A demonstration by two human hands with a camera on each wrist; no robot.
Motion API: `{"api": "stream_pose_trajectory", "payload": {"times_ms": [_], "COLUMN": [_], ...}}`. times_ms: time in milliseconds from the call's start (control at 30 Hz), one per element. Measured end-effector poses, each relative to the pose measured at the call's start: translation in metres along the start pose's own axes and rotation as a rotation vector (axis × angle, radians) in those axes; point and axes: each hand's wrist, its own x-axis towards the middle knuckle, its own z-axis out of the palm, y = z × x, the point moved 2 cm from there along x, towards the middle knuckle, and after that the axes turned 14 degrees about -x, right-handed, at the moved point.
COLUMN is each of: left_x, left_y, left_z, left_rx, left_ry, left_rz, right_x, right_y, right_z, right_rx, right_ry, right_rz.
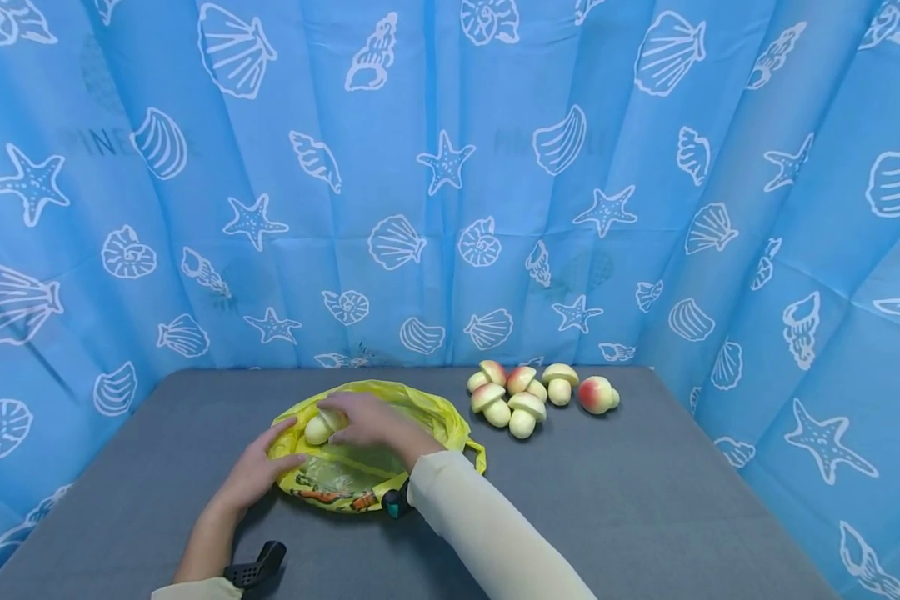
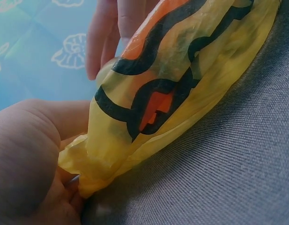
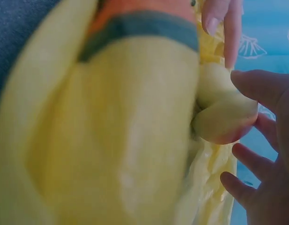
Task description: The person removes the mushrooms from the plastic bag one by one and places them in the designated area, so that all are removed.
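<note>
A yellow plastic bag [image 1: 375,467] with orange and black print lies on the table, its mouth facing up. My right hand [image 1: 367,419] reaches over the mouth and pinches a cream toy mushroom [image 1: 318,430] between thumb and fingers. In the right wrist view, that mushroom [image 3: 226,117] shows a reddish tinge on its cap, with the thumb at its top. My left hand [image 1: 258,467] holds the bag's left rim, thumb and fingers spread along it. In the left wrist view, crumpled bag plastic [image 2: 83,159] lies between the left thumb and fingers.
Several more cream toy mushrooms [image 1: 523,415], some with red on their caps, sit in a group at the table's back right. One with a red cap [image 1: 594,395] lies on its side at the right. A blue shell-print curtain [image 1: 450,208] hangs behind the grey table [image 1: 645,517].
</note>
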Motion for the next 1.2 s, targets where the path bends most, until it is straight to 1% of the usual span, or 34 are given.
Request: {"api": "stream_pose_trajectory", "payload": {"times_ms": [233, 567, 667, 767, 967, 1067, 1200], "left_x": [0.0, -0.001, -0.001, -0.002, -0.003, -0.003, -0.002], "left_y": [-0.001, 0.0, 0.001, 0.001, 0.003, 0.003, 0.002], "left_z": [0.0, -0.003, -0.003, -0.002, -0.001, 0.0, 0.0], "left_rx": [0.012, 0.045, 0.046, 0.043, 0.029, 0.025, 0.016], "left_ry": [-0.003, -0.002, -0.008, -0.008, -0.007, -0.011, -0.017], "left_rz": [0.003, 0.006, 0.009, 0.014, 0.021, 0.021, 0.021], "right_x": [-0.002, -0.003, -0.004, -0.005, -0.007, -0.011, -0.016], "right_y": [-0.005, -0.01, -0.013, -0.015, -0.019, -0.02, -0.017], "right_z": [0.003, 0.002, 0.003, 0.004, 0.007, 0.009, 0.012], "right_rx": [0.001, 0.061, 0.074, 0.069, -0.009, -0.025, -0.028], "right_ry": [0.044, 0.049, 0.047, 0.033, -0.033, -0.06, -0.068], "right_rz": [0.023, 0.053, 0.043, 0.022, -0.049, -0.06, -0.056]}}
